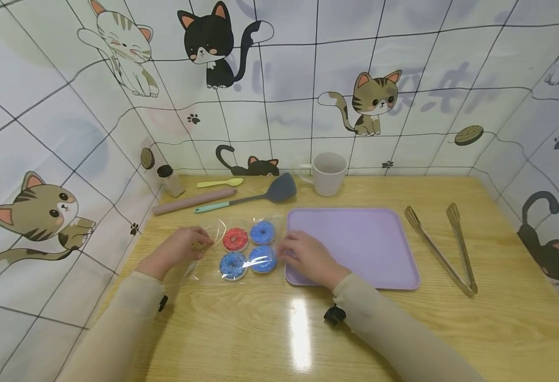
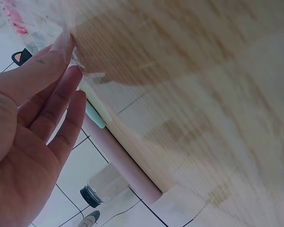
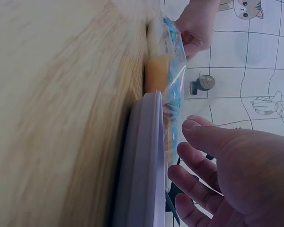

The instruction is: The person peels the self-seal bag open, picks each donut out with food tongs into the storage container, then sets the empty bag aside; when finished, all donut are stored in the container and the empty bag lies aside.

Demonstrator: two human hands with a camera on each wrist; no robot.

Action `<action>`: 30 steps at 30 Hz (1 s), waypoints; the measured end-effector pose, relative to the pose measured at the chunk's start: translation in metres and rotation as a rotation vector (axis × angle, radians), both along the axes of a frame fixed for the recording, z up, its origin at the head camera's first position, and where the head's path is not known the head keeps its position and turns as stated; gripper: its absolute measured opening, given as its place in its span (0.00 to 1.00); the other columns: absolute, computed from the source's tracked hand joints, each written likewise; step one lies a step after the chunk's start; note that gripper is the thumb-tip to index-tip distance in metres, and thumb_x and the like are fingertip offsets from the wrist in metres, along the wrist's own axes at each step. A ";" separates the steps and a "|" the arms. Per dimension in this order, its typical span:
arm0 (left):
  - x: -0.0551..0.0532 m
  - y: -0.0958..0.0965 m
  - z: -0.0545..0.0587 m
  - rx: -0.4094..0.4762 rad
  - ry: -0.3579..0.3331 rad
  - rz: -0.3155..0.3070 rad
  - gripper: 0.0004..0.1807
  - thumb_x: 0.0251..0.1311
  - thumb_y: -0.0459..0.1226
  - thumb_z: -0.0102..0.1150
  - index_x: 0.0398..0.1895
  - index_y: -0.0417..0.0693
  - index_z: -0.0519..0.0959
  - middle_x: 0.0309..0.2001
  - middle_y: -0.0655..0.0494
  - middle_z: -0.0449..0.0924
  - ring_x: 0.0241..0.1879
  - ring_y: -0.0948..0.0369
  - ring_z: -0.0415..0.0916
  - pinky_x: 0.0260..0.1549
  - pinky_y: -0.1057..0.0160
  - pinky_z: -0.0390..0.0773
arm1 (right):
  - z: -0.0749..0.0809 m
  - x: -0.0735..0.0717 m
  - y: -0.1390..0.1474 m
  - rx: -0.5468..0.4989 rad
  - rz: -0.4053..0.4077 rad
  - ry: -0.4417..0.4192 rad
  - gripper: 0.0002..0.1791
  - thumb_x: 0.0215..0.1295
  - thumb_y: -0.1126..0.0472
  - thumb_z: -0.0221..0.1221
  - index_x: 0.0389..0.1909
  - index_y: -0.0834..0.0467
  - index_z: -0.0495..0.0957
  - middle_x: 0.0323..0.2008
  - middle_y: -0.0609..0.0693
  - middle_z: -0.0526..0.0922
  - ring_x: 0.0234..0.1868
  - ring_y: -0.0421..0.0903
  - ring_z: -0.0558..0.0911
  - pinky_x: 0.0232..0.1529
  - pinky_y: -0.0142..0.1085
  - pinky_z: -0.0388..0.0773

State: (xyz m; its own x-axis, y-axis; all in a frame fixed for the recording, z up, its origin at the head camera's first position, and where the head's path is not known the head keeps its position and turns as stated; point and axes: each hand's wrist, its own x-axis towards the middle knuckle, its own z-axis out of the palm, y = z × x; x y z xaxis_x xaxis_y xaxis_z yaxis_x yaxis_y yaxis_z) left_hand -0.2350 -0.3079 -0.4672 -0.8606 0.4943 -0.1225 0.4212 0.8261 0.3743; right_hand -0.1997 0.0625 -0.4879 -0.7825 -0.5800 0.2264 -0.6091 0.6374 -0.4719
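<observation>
A clear plastic bag (image 1: 203,269) lies on the table with a red-topped donut (image 1: 235,240) and several blue-topped donuts (image 1: 233,266) inside. At its left end, my left hand (image 1: 179,248) pinches the plastic (image 2: 71,49) between thumb and fingers. My right hand (image 1: 310,259) hovers by the bag's right end, over the left rim of a lilac tray (image 1: 370,246). In the right wrist view its thumb and fingers are spread apart, with nothing between them, and the bag lies just beyond the tray's edge.
Metal tongs (image 1: 444,252) lie spread right of the tray. Along the back are a mug (image 1: 329,174), a spatula (image 1: 279,189), a yellow spoon (image 1: 219,183), a rolling pin (image 1: 193,201) and a black-capped jar (image 1: 171,180). Cat-print sheeting (image 1: 289,122) walls the table's back and sides.
</observation>
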 end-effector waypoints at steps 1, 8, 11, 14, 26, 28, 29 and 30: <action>0.000 0.001 0.000 0.002 0.000 -0.005 0.19 0.55 0.26 0.74 0.52 0.40 0.87 0.51 0.46 0.84 0.53 0.45 0.81 0.54 0.44 0.82 | 0.000 0.000 0.002 0.003 -0.008 0.003 0.04 0.69 0.56 0.67 0.42 0.49 0.86 0.45 0.45 0.84 0.52 0.46 0.82 0.59 0.44 0.80; 0.000 0.003 0.002 -0.024 0.003 0.004 0.19 0.55 0.26 0.74 0.52 0.40 0.87 0.52 0.46 0.84 0.52 0.46 0.82 0.54 0.45 0.82 | 0.000 0.002 0.012 -0.005 -0.031 0.001 0.02 0.69 0.56 0.67 0.39 0.49 0.85 0.44 0.44 0.83 0.51 0.46 0.82 0.58 0.45 0.80; 0.000 0.004 0.002 -0.027 -0.002 0.010 0.19 0.55 0.27 0.74 0.52 0.41 0.87 0.52 0.46 0.83 0.53 0.45 0.81 0.54 0.44 0.82 | 0.000 0.002 0.016 -0.007 -0.036 -0.010 0.02 0.69 0.57 0.67 0.39 0.49 0.84 0.45 0.44 0.83 0.52 0.47 0.82 0.58 0.45 0.80; 0.000 0.005 0.002 -0.029 -0.006 0.010 0.19 0.56 0.27 0.74 0.53 0.41 0.87 0.53 0.46 0.83 0.53 0.45 0.81 0.54 0.44 0.82 | 0.000 0.002 0.020 -0.012 -0.045 -0.013 0.02 0.68 0.57 0.68 0.38 0.47 0.84 0.45 0.43 0.83 0.52 0.46 0.82 0.59 0.45 0.80; -0.001 0.004 0.001 -0.038 0.019 -0.004 0.19 0.55 0.26 0.74 0.52 0.42 0.88 0.51 0.47 0.84 0.51 0.46 0.82 0.53 0.45 0.82 | -0.002 0.001 0.030 -0.095 -0.038 -0.057 0.06 0.64 0.62 0.71 0.39 0.48 0.87 0.45 0.43 0.83 0.51 0.45 0.83 0.58 0.44 0.81; -0.001 0.004 0.001 -0.032 0.016 0.000 0.19 0.54 0.26 0.74 0.51 0.42 0.88 0.50 0.48 0.84 0.51 0.47 0.82 0.53 0.45 0.82 | -0.001 0.000 0.029 -0.138 -0.026 -0.084 0.09 0.63 0.64 0.71 0.42 0.50 0.88 0.46 0.44 0.83 0.49 0.46 0.83 0.56 0.45 0.82; -0.001 0.004 0.001 -0.029 0.012 0.001 0.19 0.54 0.26 0.74 0.51 0.42 0.88 0.50 0.48 0.84 0.51 0.47 0.82 0.53 0.45 0.82 | 0.000 -0.001 0.029 -0.152 -0.020 -0.090 0.10 0.62 0.65 0.71 0.43 0.51 0.88 0.46 0.45 0.83 0.48 0.46 0.83 0.54 0.44 0.82; -0.001 0.004 0.001 -0.024 0.007 0.004 0.19 0.54 0.26 0.74 0.51 0.42 0.88 0.50 0.48 0.84 0.51 0.47 0.82 0.53 0.45 0.82 | 0.000 -0.003 0.028 -0.161 -0.013 -0.091 0.11 0.63 0.66 0.71 0.45 0.52 0.88 0.47 0.46 0.83 0.47 0.47 0.83 0.53 0.44 0.82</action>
State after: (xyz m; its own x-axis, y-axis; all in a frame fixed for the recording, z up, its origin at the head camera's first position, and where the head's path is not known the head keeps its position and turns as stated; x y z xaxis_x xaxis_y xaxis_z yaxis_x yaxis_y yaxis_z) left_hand -0.2355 -0.3043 -0.4666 -0.8636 0.4876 -0.1284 0.4203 0.8368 0.3510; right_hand -0.2026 0.0905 -0.4878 -0.8112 -0.5318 0.2431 -0.5513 0.5571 -0.6211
